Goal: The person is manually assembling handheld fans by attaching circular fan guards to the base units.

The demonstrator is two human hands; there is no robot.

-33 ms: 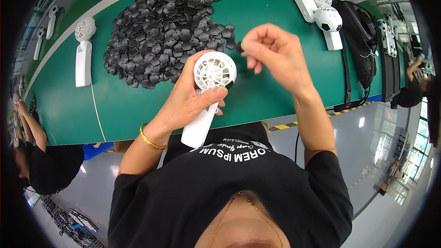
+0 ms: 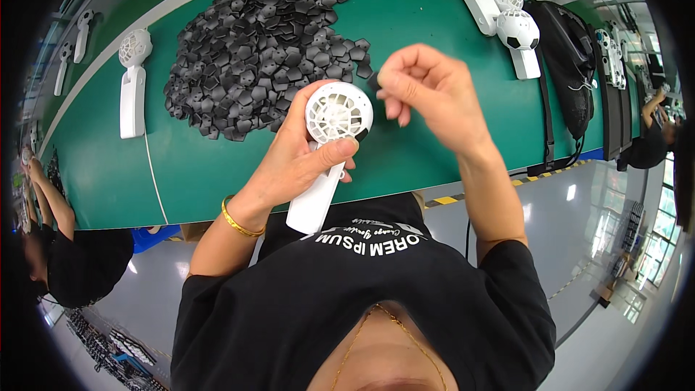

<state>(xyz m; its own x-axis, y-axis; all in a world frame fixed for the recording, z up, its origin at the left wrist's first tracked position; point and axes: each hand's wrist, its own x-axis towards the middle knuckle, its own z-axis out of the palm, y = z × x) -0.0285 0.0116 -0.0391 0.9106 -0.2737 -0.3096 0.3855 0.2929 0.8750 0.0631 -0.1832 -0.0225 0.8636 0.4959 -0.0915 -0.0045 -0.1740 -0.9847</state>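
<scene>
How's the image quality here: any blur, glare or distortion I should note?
Head view: edges of the green table bow and the picture's corners go black; the right hand and the black piece at its fingertips look slightly soft, the white fan in the left hand clearer; bright reflections patch the grey floor.

Upside-down white lettering (image 2: 372, 243) crosses the black shirt (image 2: 362, 282).

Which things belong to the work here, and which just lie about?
Likely the work: white fan in left hand; black piece in right hand; heap of black pieces; similar fan at left.

Likely just lying about: black bag; blue item, lower left.
</scene>
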